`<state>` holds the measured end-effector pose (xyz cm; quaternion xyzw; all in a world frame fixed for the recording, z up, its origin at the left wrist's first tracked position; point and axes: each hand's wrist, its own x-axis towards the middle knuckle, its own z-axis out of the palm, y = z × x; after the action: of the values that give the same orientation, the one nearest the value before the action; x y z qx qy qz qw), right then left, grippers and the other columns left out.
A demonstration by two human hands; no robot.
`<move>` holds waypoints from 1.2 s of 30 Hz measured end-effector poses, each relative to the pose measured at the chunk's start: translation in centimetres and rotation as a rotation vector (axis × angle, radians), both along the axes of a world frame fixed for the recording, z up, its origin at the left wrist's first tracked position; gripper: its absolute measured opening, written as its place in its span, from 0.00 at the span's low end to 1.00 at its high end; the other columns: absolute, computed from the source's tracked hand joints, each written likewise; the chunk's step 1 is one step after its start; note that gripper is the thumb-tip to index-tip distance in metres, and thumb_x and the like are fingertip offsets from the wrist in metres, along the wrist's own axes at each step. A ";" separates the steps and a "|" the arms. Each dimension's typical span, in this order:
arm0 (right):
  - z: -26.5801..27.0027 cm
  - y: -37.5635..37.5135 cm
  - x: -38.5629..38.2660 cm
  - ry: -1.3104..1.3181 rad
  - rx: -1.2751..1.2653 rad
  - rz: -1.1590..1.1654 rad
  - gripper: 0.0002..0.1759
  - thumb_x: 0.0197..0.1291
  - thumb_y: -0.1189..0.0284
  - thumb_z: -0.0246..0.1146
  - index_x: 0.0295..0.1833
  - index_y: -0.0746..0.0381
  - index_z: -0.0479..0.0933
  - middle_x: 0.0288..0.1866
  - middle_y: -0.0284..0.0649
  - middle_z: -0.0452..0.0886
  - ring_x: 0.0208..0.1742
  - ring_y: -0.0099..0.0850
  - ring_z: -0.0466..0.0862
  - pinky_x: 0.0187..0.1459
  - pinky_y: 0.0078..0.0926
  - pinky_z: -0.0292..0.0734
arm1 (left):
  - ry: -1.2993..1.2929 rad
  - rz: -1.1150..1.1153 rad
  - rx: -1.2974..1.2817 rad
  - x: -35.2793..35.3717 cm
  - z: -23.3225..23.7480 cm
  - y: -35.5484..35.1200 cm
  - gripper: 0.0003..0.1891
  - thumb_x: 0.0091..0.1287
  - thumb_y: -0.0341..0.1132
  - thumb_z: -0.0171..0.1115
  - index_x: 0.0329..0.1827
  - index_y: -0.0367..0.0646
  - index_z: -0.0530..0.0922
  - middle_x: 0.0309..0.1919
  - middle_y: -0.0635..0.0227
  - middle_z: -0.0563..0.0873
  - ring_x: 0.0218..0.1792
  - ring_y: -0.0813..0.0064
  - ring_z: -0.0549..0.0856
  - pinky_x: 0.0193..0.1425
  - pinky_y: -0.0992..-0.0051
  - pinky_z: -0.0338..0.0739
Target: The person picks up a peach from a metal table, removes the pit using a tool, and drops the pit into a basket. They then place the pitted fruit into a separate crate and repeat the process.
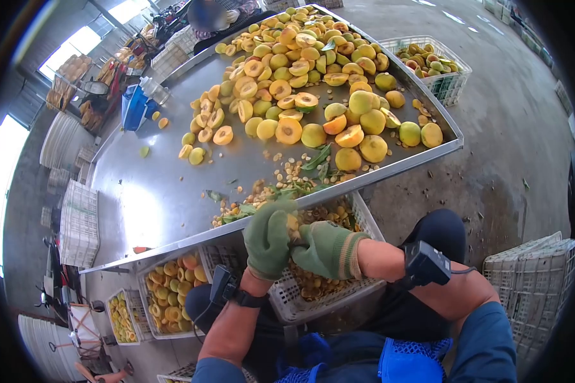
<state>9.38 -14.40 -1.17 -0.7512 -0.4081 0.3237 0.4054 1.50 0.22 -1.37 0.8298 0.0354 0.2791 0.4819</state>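
Mostly, both hands (268,240) (329,249) cover the fruit (292,225); long axis unclear.

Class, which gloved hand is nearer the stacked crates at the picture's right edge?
Right. The right hand is left of the stacked crates; the left hand is farther left, away from them.

The left hand (268,241) and right hand (329,249) hide most of a blurry yellow bit (292,226). The table (121,191) covers some of the crate (287,305) under its near edge. The picture's top cuts off a person (214,38) past the left edge.
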 end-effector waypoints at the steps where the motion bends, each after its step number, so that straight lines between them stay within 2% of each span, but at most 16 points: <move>1: -0.2 0.1 0.1 0.027 0.012 0.020 0.15 0.63 0.63 0.63 0.45 0.63 0.84 0.38 0.52 0.88 0.40 0.52 0.87 0.45 0.45 0.82 | -0.004 -0.009 -0.006 0.0 0.1 0.0 0.14 0.79 0.34 0.51 0.51 0.33 0.83 0.45 0.58 0.89 0.46 0.69 0.87 0.55 0.68 0.81; 2: -0.2 0.1 0.1 0.055 0.022 0.042 0.15 0.63 0.63 0.63 0.45 0.63 0.84 0.36 0.51 0.88 0.38 0.49 0.88 0.43 0.42 0.83 | -0.007 -0.015 -0.013 -0.1 0.1 0.0 0.14 0.79 0.35 0.51 0.51 0.33 0.83 0.45 0.58 0.89 0.46 0.69 0.87 0.56 0.68 0.81; 5: 2.1 -0.8 0.8 0.459 -0.030 0.100 0.15 0.65 0.61 0.63 0.43 0.62 0.84 0.28 0.40 0.84 0.25 0.34 0.83 0.29 0.32 0.79 | -0.022 -0.019 -0.010 -0.2 0.3 -0.2 0.17 0.81 0.38 0.51 0.51 0.33 0.83 0.44 0.59 0.89 0.46 0.70 0.87 0.55 0.67 0.82; 8: 5.1 -1.8 2.0 0.806 -0.243 0.113 0.15 0.66 0.59 0.64 0.41 0.60 0.84 0.23 0.30 0.77 0.19 0.20 0.73 0.20 0.23 0.70 | 0.041 -0.068 -0.238 -0.4 0.1 -0.1 0.20 0.83 0.44 0.51 0.52 0.34 0.82 0.45 0.61 0.89 0.45 0.71 0.87 0.54 0.68 0.82; 11: 5.4 -2.3 2.2 1.027 -0.168 0.200 0.15 0.69 0.58 0.60 0.38 0.58 0.80 0.18 0.26 0.69 0.13 0.20 0.66 0.14 0.23 0.64 | 0.040 -0.120 -0.361 -0.6 0.2 -0.4 0.24 0.83 0.51 0.50 0.54 0.35 0.82 0.45 0.62 0.88 0.44 0.73 0.86 0.52 0.70 0.82; 14: 2.6 -2.0 2.2 1.443 -0.042 0.316 0.15 0.73 0.59 0.58 0.42 0.61 0.78 0.16 0.25 0.68 0.10 0.16 0.63 0.11 0.19 0.59 | 0.026 -0.127 -0.392 -0.5 0.2 -0.5 0.26 0.83 0.53 0.48 0.56 0.36 0.81 0.45 0.61 0.88 0.43 0.74 0.86 0.52 0.70 0.82; 17: 0.7 -1.6 2.1 1.715 0.028 0.429 0.16 0.76 0.60 0.56 0.45 0.62 0.77 0.15 0.24 0.67 0.08 0.15 0.62 0.09 0.16 0.56 | 0.058 -0.138 -0.486 -0.5 1.2 -1.2 0.25 0.84 0.48 0.44 0.56 0.35 0.83 0.43 0.63 0.88 0.38 0.81 0.85 0.40 0.79 0.78; 20: 0.8 -1.7 1.9 1.714 0.033 0.387 0.16 0.77 0.61 0.55 0.44 0.63 0.78 0.15 0.25 0.68 0.08 0.15 0.62 0.08 0.15 0.56 | 0.180 -0.171 -0.507 -0.5 1.1 -0.4 0.29 0.84 0.55 0.44 0.58 0.35 0.81 0.43 0.62 0.88 0.42 0.74 0.86 0.49 0.72 0.82; 23: 0.2 -1.6 1.8 1.679 0.079 0.448 0.18 0.77 0.61 0.54 0.44 0.65 0.78 0.15 0.25 0.68 0.08 0.15 0.64 0.08 0.14 0.58 | 0.260 -0.209 -0.516 -0.7 1.7 -0.1 0.30 0.84 0.55 0.44 0.59 0.35 0.81 0.41 0.62 0.88 0.40 0.74 0.86 0.48 0.72 0.82; 26: -0.4 -1.4 1.5 1.791 0.097 0.544 0.19 0.77 0.61 0.55 0.44 0.67 0.78 0.15 0.26 0.69 0.09 0.15 0.64 0.08 0.14 0.59 | 0.257 -0.269 -0.542 -0.9 2.0 0.2 0.29 0.84 0.54 0.45 0.59 0.34 0.82 0.40 0.62 0.88 0.40 0.74 0.86 0.49 0.72 0.83; 28: 0.0 -1.4 1.1 1.714 0.092 0.487 0.19 0.77 0.61 0.55 0.43 0.68 0.78 0.16 0.27 0.69 0.09 0.15 0.65 0.08 0.14 0.58 | 0.154 -0.193 -0.392 -1.4 1.2 0.0 0.29 0.84 0.54 0.46 0.59 0.34 0.81 0.40 0.62 0.88 0.40 0.74 0.86 0.50 0.72 0.83; 29: 0.3 -1.6 1.0 1.676 0.091 0.457 0.20 0.77 0.61 0.56 0.43 0.69 0.78 0.16 0.27 0.69 0.09 0.15 0.65 0.08 0.13 0.57 | 0.121 -0.183 -0.409 -1.4 0.8 -0.1 0.30 0.84 0.55 0.45 0.60 0.34 0.81 0.40 0.62 0.88 0.40 0.74 0.86 0.50 0.72 0.83; 32: 0.6 -2.2 1.5 1.449 0.090 0.570 0.20 0.75 0.59 0.58 0.45 0.68 0.78 0.18 0.27 0.71 0.12 0.14 0.67 0.12 0.14 0.61 | 0.044 -0.199 -0.633 -1.3 0.0 0.1 0.32 0.83 0.58 0.44 0.61 0.33 0.80 0.40 0.62 0.88 0.40 0.74 0.86 0.51 0.71 0.83; 33: 1.3 -2.3 1.9 1.317 -0.017 0.574 0.20 0.75 0.59 0.58 0.45 0.68 0.79 0.19 0.29 0.72 0.14 0.18 0.71 0.14 0.18 0.65 | 0.004 -0.065 -0.510 -0.9 -0.7 0.4 0.37 0.82 0.63 0.41 0.61 0.33 0.79 0.37 0.62 0.88 0.33 0.75 0.85 0.42 0.75 0.83; 35: 3.2 -2.4 2.7 1.048 -0.214 0.579 0.20 0.75 0.58 0.57 0.46 0.67 0.81 0.20 0.33 0.75 0.18 0.26 0.79 0.20 0.26 0.74 | 0.106 -0.059 -0.733 -1.3 0.0 1.6 0.39 0.81 0.66 0.40 0.61 0.34 0.80 0.34 0.62 0.88 0.28 0.77 0.83 0.33 0.78 0.79; 36: 1.9 -2.5 2.6 0.623 -0.244 0.562 0.24 0.73 0.54 0.58 0.45 0.67 0.83 0.24 0.38 0.79 0.24 0.31 0.82 0.27 0.31 0.77 | 0.156 -0.055 -0.842 -1.6 0.4 2.1 0.40 0.80 0.67 0.40 0.61 0.34 0.80 0.33 0.62 0.88 0.25 0.77 0.82 0.29 0.79 0.78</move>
<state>12.02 -16.86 0.77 -0.5197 -0.4137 0.6785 0.3137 -0.11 2.33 -1.02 0.5798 0.1607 0.1636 0.7818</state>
